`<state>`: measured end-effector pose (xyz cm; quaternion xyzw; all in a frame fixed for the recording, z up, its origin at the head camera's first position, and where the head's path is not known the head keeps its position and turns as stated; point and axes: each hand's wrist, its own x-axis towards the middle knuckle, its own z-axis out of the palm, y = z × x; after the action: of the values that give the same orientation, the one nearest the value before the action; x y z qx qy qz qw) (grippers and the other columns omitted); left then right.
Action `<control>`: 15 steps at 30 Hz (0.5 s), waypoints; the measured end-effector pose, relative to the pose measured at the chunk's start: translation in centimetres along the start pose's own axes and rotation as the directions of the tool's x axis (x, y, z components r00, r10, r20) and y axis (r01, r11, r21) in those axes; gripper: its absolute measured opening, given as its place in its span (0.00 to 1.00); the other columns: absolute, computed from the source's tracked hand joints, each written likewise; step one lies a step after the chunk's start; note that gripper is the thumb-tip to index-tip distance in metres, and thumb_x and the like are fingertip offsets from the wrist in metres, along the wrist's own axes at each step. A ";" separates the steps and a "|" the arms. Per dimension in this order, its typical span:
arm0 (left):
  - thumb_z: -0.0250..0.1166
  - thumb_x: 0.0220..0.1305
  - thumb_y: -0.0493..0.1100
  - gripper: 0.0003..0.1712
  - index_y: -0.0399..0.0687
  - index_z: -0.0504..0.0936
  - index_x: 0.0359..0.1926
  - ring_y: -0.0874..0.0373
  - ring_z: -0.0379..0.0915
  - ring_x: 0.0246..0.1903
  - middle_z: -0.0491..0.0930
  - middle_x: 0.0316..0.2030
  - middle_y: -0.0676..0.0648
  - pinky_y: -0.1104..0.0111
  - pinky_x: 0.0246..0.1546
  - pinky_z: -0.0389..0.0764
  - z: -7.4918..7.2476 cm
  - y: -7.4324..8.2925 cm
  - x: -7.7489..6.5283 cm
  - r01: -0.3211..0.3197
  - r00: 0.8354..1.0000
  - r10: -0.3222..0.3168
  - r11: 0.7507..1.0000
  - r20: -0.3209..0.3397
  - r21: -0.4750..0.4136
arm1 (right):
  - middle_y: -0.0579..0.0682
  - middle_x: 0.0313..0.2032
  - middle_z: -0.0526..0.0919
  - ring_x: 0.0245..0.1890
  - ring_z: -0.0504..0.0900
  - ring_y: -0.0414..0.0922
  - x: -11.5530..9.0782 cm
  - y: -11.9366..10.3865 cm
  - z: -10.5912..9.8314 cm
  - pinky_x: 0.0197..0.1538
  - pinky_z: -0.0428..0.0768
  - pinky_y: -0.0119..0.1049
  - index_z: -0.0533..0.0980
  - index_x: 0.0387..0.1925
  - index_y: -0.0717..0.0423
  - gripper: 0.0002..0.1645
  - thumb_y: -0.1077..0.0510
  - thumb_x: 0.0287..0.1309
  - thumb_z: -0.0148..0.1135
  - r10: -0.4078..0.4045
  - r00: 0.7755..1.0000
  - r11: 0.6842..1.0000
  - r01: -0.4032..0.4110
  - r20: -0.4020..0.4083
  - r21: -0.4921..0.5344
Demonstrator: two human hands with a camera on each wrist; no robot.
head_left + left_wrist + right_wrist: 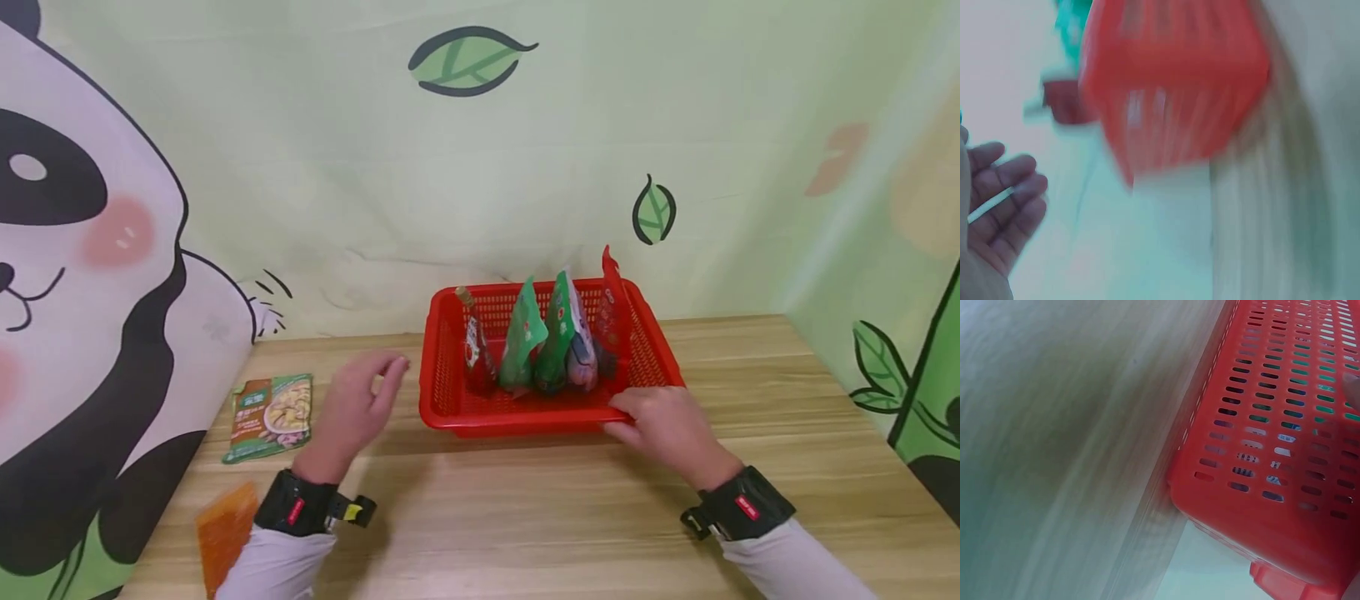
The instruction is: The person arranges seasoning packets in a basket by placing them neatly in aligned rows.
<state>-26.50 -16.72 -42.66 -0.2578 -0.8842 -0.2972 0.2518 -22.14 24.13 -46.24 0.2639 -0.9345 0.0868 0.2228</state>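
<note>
A red slotted plastic basket (517, 421) stands on the table near the wall. My right hand (667, 429) grips its front rim near the right corner, fingers over the edge. Inside stand a bottle with red contents (477, 354), two green pouches (519, 346), a purple-and-white package (582, 362) and a tall red packet (615, 325). Left of the basket, my left hand (354, 412) is raised with nothing in it, fingers loosely bent. The left wrist view shows those fingers (1019, 200) apart from the blurred basket (1172, 81). Slotted basket wall (1266, 450) fills much of the right wrist view.
A green-and-brown food packet (273, 417) lies flat on the wooden table (510, 517), left of my left hand. Closer to me, an orange flat packet (225, 533) is partly covered by my left sleeve. A printed cloth wall (337, 167) rises behind the table.
</note>
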 end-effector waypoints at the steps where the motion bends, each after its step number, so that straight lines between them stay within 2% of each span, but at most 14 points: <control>1: 0.61 0.75 0.44 0.11 0.42 0.86 0.44 0.51 0.84 0.39 0.88 0.37 0.44 0.54 0.41 0.85 -0.8 -1.3 0.2 0.044 0.999 -0.043 0.999 -0.030 0.025 | 0.43 0.25 0.87 0.26 0.85 0.41 0.0 0.0 0.0 0.33 0.84 0.38 0.85 0.28 0.48 0.11 0.48 0.49 0.80 0.002 1.000 1.000 -0.002 0.000 0.001; 3: 0.59 0.76 0.44 0.13 0.40 0.86 0.43 0.49 0.83 0.35 0.87 0.34 0.42 0.53 0.38 0.83 -2.2 -4.0 0.6 0.150 0.988 -0.147 0.985 -0.047 0.083 | 0.43 0.25 0.87 0.25 0.85 0.40 0.0 -0.1 0.0 0.33 0.84 0.37 0.85 0.28 0.48 0.11 0.48 0.49 0.80 0.007 1.000 1.000 -0.007 0.000 0.003; 5: 0.56 0.77 0.45 0.15 0.38 0.85 0.44 0.47 0.83 0.35 0.87 0.34 0.40 0.51 0.38 0.82 -3.4 -6.9 0.9 0.240 0.971 -0.240 0.958 -0.024 0.158 | 0.43 0.25 0.87 0.26 0.85 0.40 0.0 -0.1 0.0 0.34 0.85 0.37 0.86 0.29 0.48 0.11 0.48 0.49 0.80 0.013 1.000 1.000 -0.013 -0.002 0.007; 8: 0.54 0.75 0.43 0.17 0.34 0.84 0.45 0.43 0.81 0.35 0.85 0.35 0.36 0.49 0.38 0.80 -5.0 -10.7 0.7 0.342 0.934 -0.358 0.905 0.019 0.253 | 0.43 0.25 0.87 0.25 0.85 0.40 -0.1 -0.1 0.1 0.34 0.85 0.37 0.85 0.28 0.48 0.12 0.48 0.49 0.80 0.015 1.000 1.000 -0.015 -0.005 0.010; 12: 0.51 0.74 0.42 0.18 0.30 0.82 0.46 0.40 0.78 0.36 0.84 0.37 0.32 0.49 0.38 0.78 -6.5 -14.6 -0.3 0.467 0.862 -0.505 0.827 0.046 0.313 | 0.42 0.24 0.87 0.24 0.84 0.39 -0.1 -0.1 0.1 0.32 0.83 0.35 0.85 0.27 0.48 0.12 0.47 0.50 0.79 0.020 1.000 1.000 -0.020 -0.004 0.007; 15: 0.51 0.73 0.41 0.19 0.28 0.81 0.46 0.37 0.78 0.37 0.83 0.40 0.29 0.48 0.38 0.78 -7.1 -16.9 -1.5 0.569 0.789 -0.613 0.754 0.042 0.328 | 0.42 0.24 0.86 0.24 0.83 0.38 0.0 -0.1 0.1 0.32 0.82 0.34 0.85 0.28 0.47 0.12 0.46 0.50 0.79 0.026 1.000 1.000 -0.026 0.005 0.007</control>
<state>-33.54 -33.49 -45.24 0.0551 -0.9705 -0.2050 0.1147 -22.17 24.01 -46.35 0.2528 -0.9380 0.0925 0.2184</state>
